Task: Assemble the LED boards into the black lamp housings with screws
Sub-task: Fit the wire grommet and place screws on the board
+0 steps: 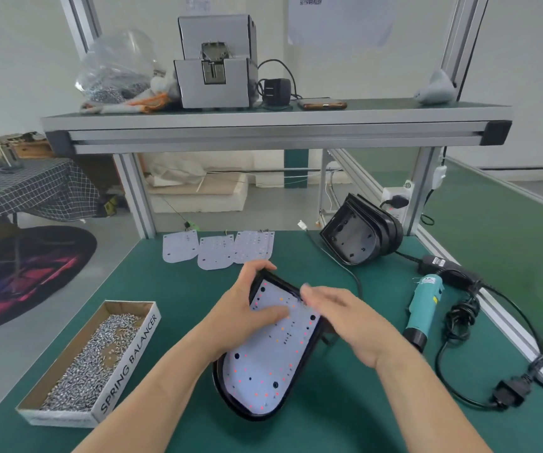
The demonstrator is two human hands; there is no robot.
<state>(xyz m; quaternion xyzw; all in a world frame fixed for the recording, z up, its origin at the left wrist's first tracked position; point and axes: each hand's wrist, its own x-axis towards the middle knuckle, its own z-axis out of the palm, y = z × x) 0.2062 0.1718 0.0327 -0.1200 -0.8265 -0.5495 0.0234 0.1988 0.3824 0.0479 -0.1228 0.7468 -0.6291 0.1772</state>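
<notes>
One rounded white LED board (263, 364) fills the glossy housing (219, 384) — left hand (240, 308) gripping.

We see the left hand (247, 308) gripping the far end of a black housing (218, 384), thumb flat on the LED board (263, 364) seated inside it. The right hand (345, 318) is blurred at the board's right edge, and we can't tell its grip. On the green table (345, 420) we note a screw box (129, 364) left, spare boards (216, 251) at the far edge, stacked housings (361, 230) far right, and a teal screwdriver (425, 308) right.
</notes>
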